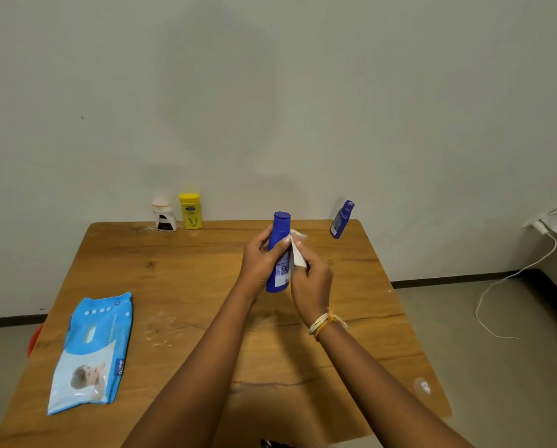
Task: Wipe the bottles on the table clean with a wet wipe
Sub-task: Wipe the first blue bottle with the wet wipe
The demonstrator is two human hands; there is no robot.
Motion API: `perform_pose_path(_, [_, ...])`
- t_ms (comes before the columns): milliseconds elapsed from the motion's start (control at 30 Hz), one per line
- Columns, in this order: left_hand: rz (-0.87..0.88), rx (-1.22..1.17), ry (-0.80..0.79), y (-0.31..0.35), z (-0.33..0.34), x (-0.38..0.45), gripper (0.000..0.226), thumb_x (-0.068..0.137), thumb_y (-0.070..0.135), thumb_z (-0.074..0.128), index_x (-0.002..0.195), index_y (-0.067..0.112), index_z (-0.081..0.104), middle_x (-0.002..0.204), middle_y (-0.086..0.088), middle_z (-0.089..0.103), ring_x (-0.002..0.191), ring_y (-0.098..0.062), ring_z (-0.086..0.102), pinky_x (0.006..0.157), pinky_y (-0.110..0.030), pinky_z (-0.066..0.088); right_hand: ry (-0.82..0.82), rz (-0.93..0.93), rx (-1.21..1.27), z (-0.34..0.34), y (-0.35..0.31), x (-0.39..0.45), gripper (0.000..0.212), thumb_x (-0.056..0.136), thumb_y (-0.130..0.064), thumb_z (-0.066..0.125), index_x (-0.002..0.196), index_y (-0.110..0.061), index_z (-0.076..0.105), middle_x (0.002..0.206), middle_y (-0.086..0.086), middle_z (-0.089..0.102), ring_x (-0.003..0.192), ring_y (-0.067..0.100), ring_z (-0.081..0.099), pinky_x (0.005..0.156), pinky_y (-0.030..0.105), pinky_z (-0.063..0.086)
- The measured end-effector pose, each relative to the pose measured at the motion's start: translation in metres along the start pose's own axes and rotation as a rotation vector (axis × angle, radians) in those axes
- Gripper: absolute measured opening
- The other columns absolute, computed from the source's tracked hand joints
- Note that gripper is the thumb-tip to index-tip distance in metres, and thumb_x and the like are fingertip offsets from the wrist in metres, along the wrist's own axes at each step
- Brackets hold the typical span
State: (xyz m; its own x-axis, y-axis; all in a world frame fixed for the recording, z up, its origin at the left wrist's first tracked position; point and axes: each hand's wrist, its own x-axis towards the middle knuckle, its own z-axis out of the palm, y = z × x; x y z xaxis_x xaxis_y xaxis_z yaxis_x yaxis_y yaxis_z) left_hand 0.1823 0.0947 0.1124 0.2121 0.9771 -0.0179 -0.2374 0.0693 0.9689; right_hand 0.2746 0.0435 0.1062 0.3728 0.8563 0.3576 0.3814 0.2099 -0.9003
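My left hand (260,258) gripped the blue bottle (278,253) above the worktop's (180,286) middle; my right hand (309,279) pinched the wipe (297,253) against it. Risk: wet plastic could slip free.

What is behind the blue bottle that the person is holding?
Behind the held blue bottle lie bare table and the wall. A smaller blue bottle stands farther back to its right. The left hand and wet wipe cover part of it.
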Motion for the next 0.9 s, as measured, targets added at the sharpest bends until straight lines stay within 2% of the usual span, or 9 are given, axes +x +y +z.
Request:
perform_pose_path(100, [-0.045, -0.043, 0.006, 0.0, -0.003, 0.011, 0.028, 0.094, 0.015, 0.057, 0.122, 0.013, 0.056, 0.109, -0.017, 0.067, 0.092, -0.027, 0.065, 0.086, -0.045, 0.053, -0.055, 0.025, 0.029, -0.009, 0.012, -0.001, 0.032, 0.085, 0.007, 0.052, 0.105, -0.008, 0.072, 0.11, 0.005, 0.069, 0.105, 0.011, 0.063, 0.086, 0.024, 0.053])
perform_pose_path(200, [-0.111, -0.082, 0.001, 0.004, 0.005, 0.027, 0.037, 0.096, 0.022, 0.053, 0.131, 0.013, 0.048, 0.105, -0.015, 0.067, 0.086, -0.026, 0.064, 0.08, -0.043, 0.054, -0.096, 0.217, 0.099, -0.017, 0.02, 0.012, 0.034, 0.089, 0.003, 0.046, 0.093, -0.019, 0.071, 0.103, 0.006, 0.065, 0.101, 0.016, 0.062, 0.075, 0.027, 0.055])
perform_pose_path(300, [-0.168, -0.095, -0.021, 0.004, 0.023, 0.047, 0.034, 0.099, 0.02, 0.046, 0.133, 0.017, 0.046, 0.103, -0.011, 0.062, 0.086, -0.021, 0.06, 0.073, -0.036, 0.052, -0.18, 0.342, 0.041, -0.021, 0.027, 0.037, 0.024, 0.087, -0.019, 0.051, 0.106, -0.017, 0.065, 0.109, 0.005, 0.065, 0.1, 0.016, 0.062, 0.074, 0.023, 0.053])
perform_pose_path(367, [-0.227, -0.152, -0.014, 0.0, 0.036, 0.061, 0.039, 0.1, 0.017, 0.038, 0.139, 0.02, 0.043, 0.115, -0.008, 0.059, 0.092, -0.018, 0.058, 0.075, -0.031, 0.052, -0.249, 0.375, -0.033, -0.022, 0.032, 0.054, 0.034, 0.084, -0.021, 0.065, 0.116, -0.014, 0.056, 0.109, 0.004, 0.063, 0.095, 0.018, 0.062, 0.067, 0.019, 0.049])
perform_pose_path(433, [-0.275, -0.221, -0.028, -0.002, 0.049, 0.073, 0.044, 0.1, 0.013, 0.035, 0.143, 0.024, 0.041, 0.124, -0.007, 0.056, 0.096, -0.018, 0.057, 0.079, -0.031, 0.052, -0.233, 0.352, -0.096, -0.023, 0.041, 0.071, 0.046, 0.08, -0.029, 0.072, 0.118, -0.015, 0.05, 0.106, 0.001, 0.06, 0.091, 0.016, 0.061, 0.066, 0.019, 0.049])
perform_pose_path(500, [-0.271, -0.208, -0.069, -0.002, 0.058, 0.088, 0.047, 0.099, 0.007, 0.04, 0.142, 0.026, 0.042, 0.124, -0.004, 0.057, 0.097, -0.017, 0.06, 0.077, -0.03, 0.055, -0.184, 0.309, -0.119, -0.027, 0.055, 0.091, 0.042, 0.081, -0.033, 0.072, 0.114, -0.013, 0.052, 0.101, 0.002, 0.061, 0.086, 0.017, 0.062, 0.064, 0.02, 0.05])
perform_pose_path(633, [-0.197, 0.057, -0.122, -0.021, 0.064, 0.133, 0.061, 0.092, -0.007, 0.049, 0.139, 0.031, 0.045, 0.125, 0.0, 0.056, 0.109, -0.019, 0.061, 0.09, -0.038, 0.054, -0.177, 0.349, -0.106, -0.046, 0.091, 0.143, 0.029, 0.088, -0.026, 0.065, 0.109, -0.008, 0.058, 0.098, 0.0, 0.062, 0.085, 0.013, 0.06, 0.062, 0.01, 0.043])
perform_pose_path(733, [-0.175, 0.273, -0.126, -0.046, 0.067, 0.168, 0.068, 0.086, -0.01, 0.058, 0.14, 0.03, 0.044, 0.118, -0.003, 0.062, 0.107, -0.017, 0.063, 0.089, -0.032, 0.055, -0.306, 0.444, -0.04, -0.054, 0.128, 0.178, 0.028, 0.093, -0.022, 0.058, 0.115, -0.005, 0.057, 0.108, 0.009, 0.063, 0.086, 0.011, 0.06, 0.059, 0.009, 0.045])
perform_pose_path(900, [-0.167, 0.578, -0.023, -0.101, 0.072, 0.217, 0.043, 0.079, 0.002, 0.071, 0.12, 0.008, 0.06, 0.113, -0.008, 0.067, 0.103, -0.022, 0.064, 0.087, -0.031, 0.052, -0.372, 0.526, -0.067, -0.036, 0.194, 0.22, 0.033, 0.095, -0.016, 0.053, 0.127, -0.009, 0.054, 0.124, 0.01, 0.055, 0.11, 0.023, 0.057, 0.073, 0.017, 0.048])
